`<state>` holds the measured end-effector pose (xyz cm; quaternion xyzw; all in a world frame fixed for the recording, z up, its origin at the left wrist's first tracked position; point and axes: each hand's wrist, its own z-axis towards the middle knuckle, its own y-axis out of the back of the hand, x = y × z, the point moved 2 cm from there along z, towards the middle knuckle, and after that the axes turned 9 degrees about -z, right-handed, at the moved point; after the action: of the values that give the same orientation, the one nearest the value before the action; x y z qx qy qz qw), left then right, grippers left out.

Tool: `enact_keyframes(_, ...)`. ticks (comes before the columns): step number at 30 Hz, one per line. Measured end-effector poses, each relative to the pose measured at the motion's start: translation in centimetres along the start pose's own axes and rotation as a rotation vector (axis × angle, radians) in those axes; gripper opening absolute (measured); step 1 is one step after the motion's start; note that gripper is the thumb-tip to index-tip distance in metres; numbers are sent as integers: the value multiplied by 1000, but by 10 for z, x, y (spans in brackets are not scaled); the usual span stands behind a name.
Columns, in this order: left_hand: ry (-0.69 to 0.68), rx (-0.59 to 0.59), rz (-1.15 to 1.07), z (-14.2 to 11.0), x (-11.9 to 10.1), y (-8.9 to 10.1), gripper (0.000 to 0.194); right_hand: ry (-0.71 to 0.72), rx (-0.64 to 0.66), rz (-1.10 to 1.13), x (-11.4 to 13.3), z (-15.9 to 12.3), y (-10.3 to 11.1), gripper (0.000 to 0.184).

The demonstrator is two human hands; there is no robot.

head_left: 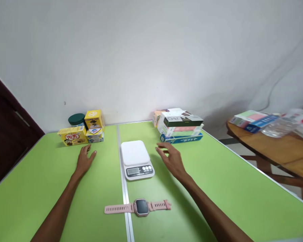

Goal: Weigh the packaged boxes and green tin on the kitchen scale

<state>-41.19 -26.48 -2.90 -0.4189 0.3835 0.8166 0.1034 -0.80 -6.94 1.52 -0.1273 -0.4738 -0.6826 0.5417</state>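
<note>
A white kitchen scale (135, 153) lies near the middle of the green table, its display and buttons facing me. My right hand (172, 159) hovers just right of the scale, fingers apart and slightly curled, holding nothing. On the left, my left hand (85, 158) is open with thumb and fingers spread, close in front of a yellow snack box (73, 136) and a small white-and-yellow box (95, 135). Closest to me, a pink smartwatch (141, 206) lies flat with its strap stretched out across the table's metal seam.
A yellow cube-shaped box (94, 119) and a green-lidded jar (77, 119) stand at the back left. Several stacked cartons (181, 124) sit at the back right. Beyond the green table's (229, 201) right edge, a wooden table (272, 148) holds a carton (254, 120) and clear plastic items.
</note>
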Motion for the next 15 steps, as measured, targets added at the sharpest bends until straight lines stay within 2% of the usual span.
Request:
enact_keyframes(2,31,-14,-10,-4,-10,-3,61,-101,-165,-71,-37,-18,31,35)
enact_keyframes(4,64,-44,-31,-5,-28,-13,60,-239,-339,-127,-72,-28,52,43)
enact_keyframes(7,10,-63,-82,-1,-76,-41,61,-424,-508,-132,-113,-21,69,56)
enact_keyframes(10,-139,1,-145,5,-144,-85,61,-459,-623,-130,-134,3,72,68)
enact_keyframes(12,-200,99,-209,9,-190,-121,62,-461,-698,-124,-142,21,72,72)
enact_keyframes(15,-164,300,-314,17,-247,-179,78,-499,-732,-45,-152,47,69,75)
